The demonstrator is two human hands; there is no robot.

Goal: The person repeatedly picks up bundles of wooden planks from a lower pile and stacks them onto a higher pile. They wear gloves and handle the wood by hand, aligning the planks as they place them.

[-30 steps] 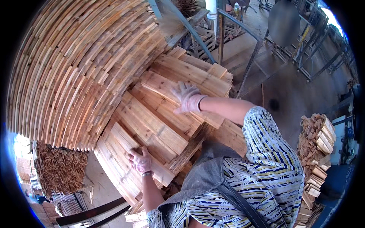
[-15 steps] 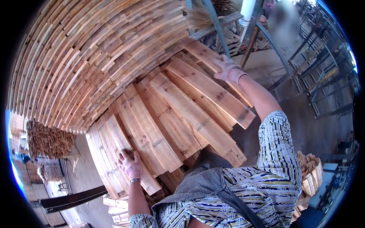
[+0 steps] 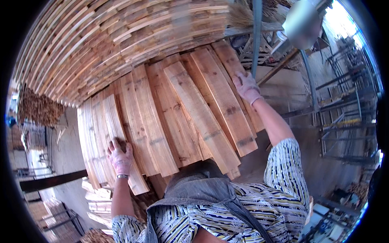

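In front of me lies a row of overlapping wooden planks, fanned side by side. My left hand (image 3: 120, 158), in a light knitted glove, rests on a narrow plank (image 3: 112, 117) toward the left of the row, thumb apart from the fingers. My right hand (image 3: 246, 86), gloved too, is closed over the outer edge of the rightmost plank (image 3: 227, 57), near its far half. Between the hands, several broader planks lie loosely on others, including a slanted one (image 3: 198, 109) with dark marks. The fingertips of my right hand are partly hidden.
A tall stack of layered boards (image 3: 121, 44) rises behind the planks. Blue metal posts (image 3: 256, 38) and frames (image 3: 340, 109) stand at the right. A dark beam (image 3: 54, 181) juts in at the left, above cut wood pieces (image 3: 99, 206). A blurred patch covers something at the upper right.
The view has turned, so the planks appear farther left and straighter. Both hands stay at about the same places on their planks.
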